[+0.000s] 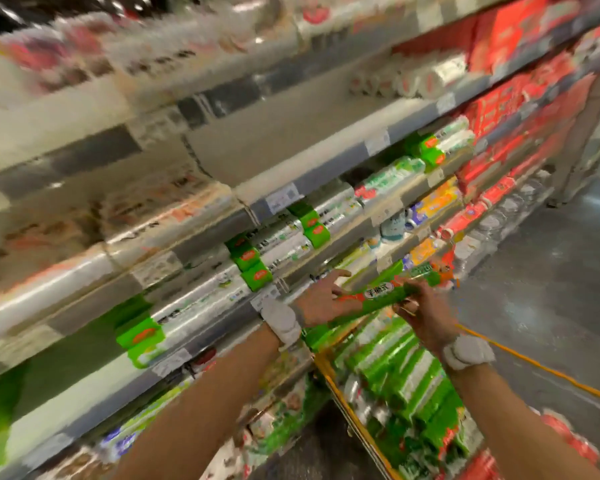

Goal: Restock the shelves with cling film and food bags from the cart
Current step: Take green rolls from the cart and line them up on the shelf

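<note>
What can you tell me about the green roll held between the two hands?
The green roll is a long, slim, glossy package with a white oval label bearing dark characters and orange-red patches. It lies tilted, right end higher, above the cart. The left hand grips its near part; the right hand pinches its middle.

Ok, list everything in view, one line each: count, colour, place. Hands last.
green pack: one, green with red print, held above the cart
cart: one, yellow frame, lower right beside the shelves
cart packs: many, green and clear, piled in the cart
shelves: several tiers, grey edges, left and centre
clear rolls: many, clear with green end labels, middle tiers
red boxes: many, red, upper right tiers
price tags: several, white, on shelf edges
floor: grey, right
wristbands: two, white, one per wrist
left hand: holds the pack's lower end
right hand: grips the pack's middle
</note>
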Demonstrator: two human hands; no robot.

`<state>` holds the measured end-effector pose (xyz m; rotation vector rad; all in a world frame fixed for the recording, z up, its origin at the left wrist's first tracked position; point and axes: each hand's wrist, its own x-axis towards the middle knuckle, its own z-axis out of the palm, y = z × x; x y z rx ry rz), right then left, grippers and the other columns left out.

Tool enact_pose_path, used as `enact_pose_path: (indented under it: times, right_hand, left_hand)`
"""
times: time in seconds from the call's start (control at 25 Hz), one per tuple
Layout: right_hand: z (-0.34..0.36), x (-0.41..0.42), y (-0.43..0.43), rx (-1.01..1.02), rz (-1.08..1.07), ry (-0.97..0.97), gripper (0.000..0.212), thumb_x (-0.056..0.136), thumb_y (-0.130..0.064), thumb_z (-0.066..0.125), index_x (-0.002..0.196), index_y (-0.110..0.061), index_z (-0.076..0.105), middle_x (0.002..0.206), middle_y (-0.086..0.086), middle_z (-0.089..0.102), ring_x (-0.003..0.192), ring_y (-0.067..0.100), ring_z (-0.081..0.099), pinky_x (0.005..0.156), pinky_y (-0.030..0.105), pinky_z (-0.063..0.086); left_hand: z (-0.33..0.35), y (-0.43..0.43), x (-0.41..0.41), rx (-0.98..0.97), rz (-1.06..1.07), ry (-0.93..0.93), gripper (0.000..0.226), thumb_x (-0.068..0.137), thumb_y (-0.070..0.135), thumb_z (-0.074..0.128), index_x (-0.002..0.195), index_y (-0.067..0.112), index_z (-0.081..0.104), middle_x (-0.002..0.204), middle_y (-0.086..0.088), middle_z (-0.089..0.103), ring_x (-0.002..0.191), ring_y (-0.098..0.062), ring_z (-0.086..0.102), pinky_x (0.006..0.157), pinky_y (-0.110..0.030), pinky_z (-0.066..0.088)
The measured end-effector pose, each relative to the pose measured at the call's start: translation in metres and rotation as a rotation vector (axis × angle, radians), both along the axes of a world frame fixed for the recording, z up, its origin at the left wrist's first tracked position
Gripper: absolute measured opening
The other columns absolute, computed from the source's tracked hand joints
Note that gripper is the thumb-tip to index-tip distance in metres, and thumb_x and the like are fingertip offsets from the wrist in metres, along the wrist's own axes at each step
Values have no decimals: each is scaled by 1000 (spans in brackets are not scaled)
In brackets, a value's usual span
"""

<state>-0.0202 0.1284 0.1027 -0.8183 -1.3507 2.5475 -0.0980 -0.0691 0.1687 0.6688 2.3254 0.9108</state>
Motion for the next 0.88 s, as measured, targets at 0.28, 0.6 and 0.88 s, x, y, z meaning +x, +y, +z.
enact_pose_path:
  times: [0.28,0.6,0.88]
  right_hand:
    - [114,-46,-67,-24,145,304,17,95,-22,57,105,-9,58,92,5,71,80,24,70,71,37,60]
    - [232,-58,-167,-26,279,518,63,68,-34,74,120,-6,56,111,12,71,97,25,71,74,40,61]
    - [300,-57,-233,16,311,572,26,92,-16,63,115,-4,59,114,16,69,94,28,72,57,27,59]
  left_hand:
    - [128,-89,-6,30,151,277,48,85,43,73,126,25,55,113,3,62,85,-13,66,65,-20,57]
    - [214,-205,25,431,476,412,43,81,25,79,118,18,58,105,1,64,83,-12,65,69,-23,58]
    - [266,-285,61,403,574,733,39,85,32,75,117,29,54,104,6,63,81,-10,63,71,-28,56]
